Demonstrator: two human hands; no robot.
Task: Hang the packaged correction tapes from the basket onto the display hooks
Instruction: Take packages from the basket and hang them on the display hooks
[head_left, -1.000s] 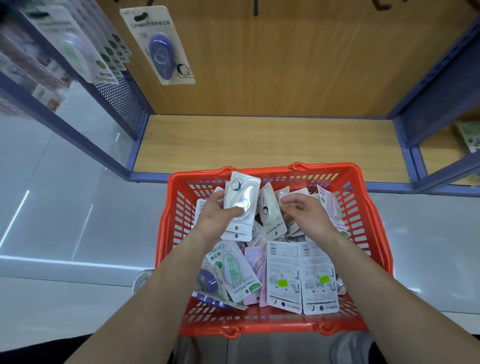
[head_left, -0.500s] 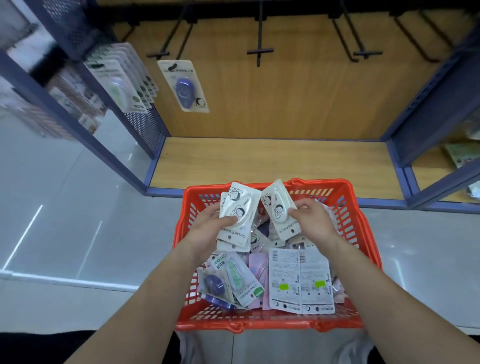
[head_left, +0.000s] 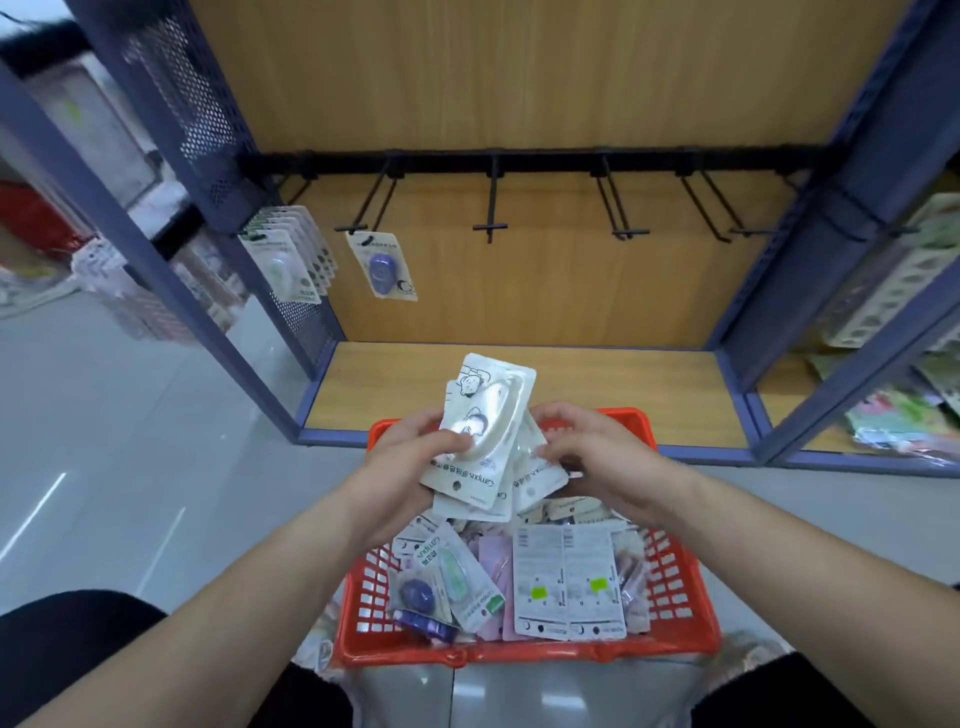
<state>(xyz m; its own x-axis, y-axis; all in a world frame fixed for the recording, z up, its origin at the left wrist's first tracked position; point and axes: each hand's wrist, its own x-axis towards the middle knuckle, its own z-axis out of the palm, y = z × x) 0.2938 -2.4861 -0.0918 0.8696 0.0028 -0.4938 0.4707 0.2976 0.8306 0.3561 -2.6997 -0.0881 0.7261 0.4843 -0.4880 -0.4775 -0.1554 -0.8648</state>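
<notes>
A red plastic basket (head_left: 691, 608) on the floor holds several packaged correction tapes (head_left: 566, 582). Above it my left hand (head_left: 410, 457) grips a stack of white packaged tapes (head_left: 483, 426), thumb on the top blister. My right hand (head_left: 592, 452) pinches the right edge of the same stack, at a lower pack (head_left: 537, 480). Black display hooks (head_left: 491, 208) stick out from a rail on the wooden back panel. One purple tape pack (head_left: 383, 265) hangs on a left hook, and a row of green packs (head_left: 283, 260) hangs on the far-left hook.
The wooden bottom shelf (head_left: 597, 395) lies behind the basket, framed by blue uprights (head_left: 810, 270) and a perforated side panel (head_left: 192, 104). Neighbouring bays left and right hold other goods. Pale glossy floor (head_left: 130, 441) spreads to the left. My dark-clad knees flank the basket.
The camera has tilted up, bringing the hook rail into view. My right hand lifted a white pack from the basket and brought it against the stack in my left hand; both hands rose.
</notes>
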